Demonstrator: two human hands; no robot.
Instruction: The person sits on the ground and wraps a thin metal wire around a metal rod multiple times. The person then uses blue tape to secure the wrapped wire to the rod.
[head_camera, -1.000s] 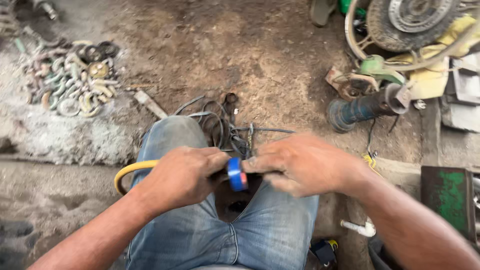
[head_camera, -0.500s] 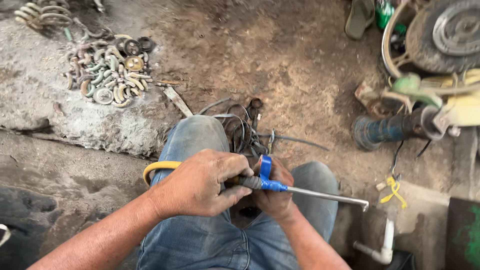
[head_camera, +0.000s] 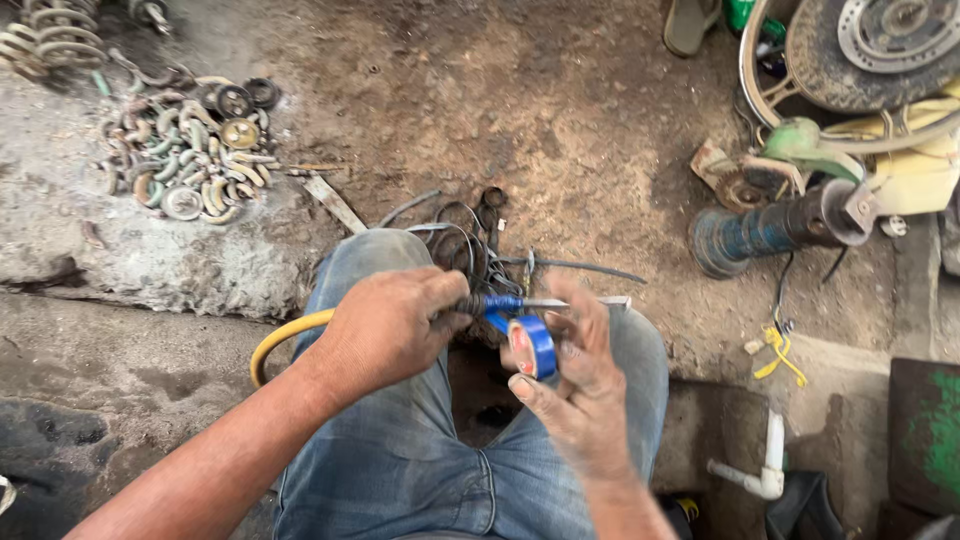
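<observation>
Head view is directed down at two bare hands working over knees in blue jeans (head_camera: 400, 450). Near the centre of the frame, the left hand (head_camera: 385, 330) is closed in a fist around a yellow hose (head_camera: 275, 340), which curves out to the left of the hand. From the right side of this fist a thin metal rod (head_camera: 565, 302) is seen, and the part next to the fist is covered with blue tape. The right hand (head_camera: 570, 385) is held just right of centre with the fingers half open and a little blurred; a roll of blue tape (head_camera: 532, 345) is held between the thumb and the fingers, just below the rod. A short strip seems to go from the roll up to the wrapped part, but this is not clearly shown. Above the knees, a bundle of dark wires (head_camera: 465, 235) is lying on the dirt ground. In the upper left, a pile of rusty metal rings (head_camera: 190, 165) is seen. At the upper right, a wheel (head_camera: 880, 45) and a blue cylinder part (head_camera: 765, 232) are placed.
</observation>
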